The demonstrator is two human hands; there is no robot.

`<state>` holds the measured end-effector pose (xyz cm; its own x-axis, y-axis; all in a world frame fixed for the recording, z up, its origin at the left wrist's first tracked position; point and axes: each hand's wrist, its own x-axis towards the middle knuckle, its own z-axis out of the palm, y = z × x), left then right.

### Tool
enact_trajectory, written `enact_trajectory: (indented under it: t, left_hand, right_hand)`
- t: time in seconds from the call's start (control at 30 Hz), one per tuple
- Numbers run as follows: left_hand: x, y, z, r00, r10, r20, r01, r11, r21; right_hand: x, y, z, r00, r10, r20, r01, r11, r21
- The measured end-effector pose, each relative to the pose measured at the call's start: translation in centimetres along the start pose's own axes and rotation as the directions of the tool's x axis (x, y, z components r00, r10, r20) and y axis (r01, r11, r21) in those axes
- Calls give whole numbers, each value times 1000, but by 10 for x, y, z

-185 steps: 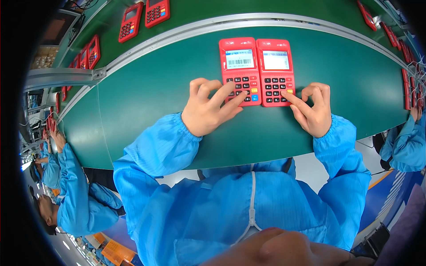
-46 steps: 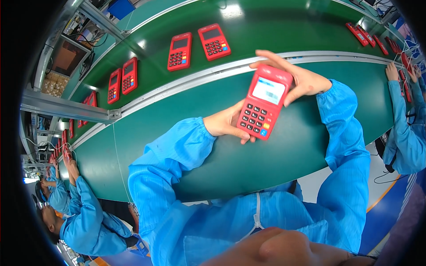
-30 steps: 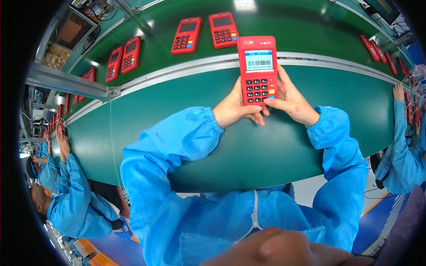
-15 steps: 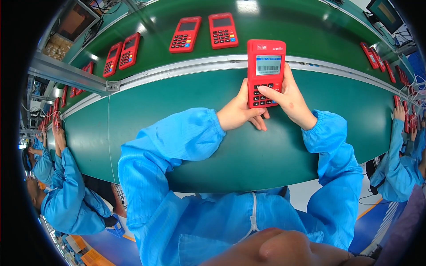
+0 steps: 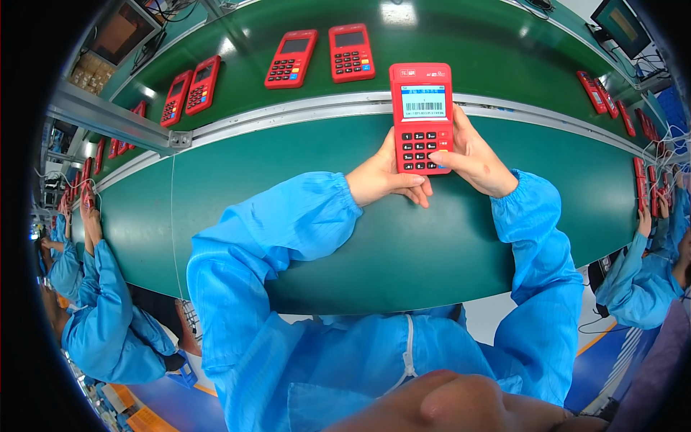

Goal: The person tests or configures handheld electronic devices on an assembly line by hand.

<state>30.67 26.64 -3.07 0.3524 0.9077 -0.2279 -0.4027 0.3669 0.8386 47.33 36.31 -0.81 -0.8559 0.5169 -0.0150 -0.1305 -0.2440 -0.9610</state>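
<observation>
A red payment terminal (image 5: 422, 129) is held upright between my two hands above the green workbench. Its screen is lit and shows a barcode below a blue bar; under the screen is a keypad with black keys. My left hand (image 5: 389, 176) grips the lower left side, its fingers passing behind the bottom edge. On the other side my right hand (image 5: 471, 157) wraps the terminal's right edge, with the thumb lying over the lower right keys. The fingers behind the terminal are mostly hidden.
Beyond a metal rail (image 5: 288, 119) runs a dark green conveyor belt (image 5: 252, 65), carrying several more red terminals (image 5: 352, 54). Co-workers in blue sit at the left (image 5: 108, 317) and right (image 5: 640, 281). White cables (image 5: 673, 144) hang at the far right.
My right thumb has moved from the upper left keys to the lower right ones. The screen content looks different and brighter. Terminals on the belt appear slightly further left.
</observation>
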Motion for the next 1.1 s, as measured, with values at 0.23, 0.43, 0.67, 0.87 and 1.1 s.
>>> enact_trajectory:
  t: [0.23,0.43,0.67,0.87,1.1]
  left_hand:
    - [6,-4,0,1000,-3,-5,3,1000,3]
    - [9,-3,1,999,8,35,-10,998,55]
    - [13,0,8,1000,-8,1,8,997,83]
    - [19,-2,11,1000,0,-23,2,998,67]
    - [23,-4,14,1000,7,-29,-4,995,97]
  right_hand:
    - [-1,1,0,997,22,-73,-24,999,-28]
    - [-1,0,-5,999,11,-39,-9,999,37]
    - [0,1,-4,985,-9,-170,9,1000,2]
    - [0,5,-7,977,-53,-204,46,998,-43]
    - [-3,7,-7,986,-53,-158,28,987,-156]
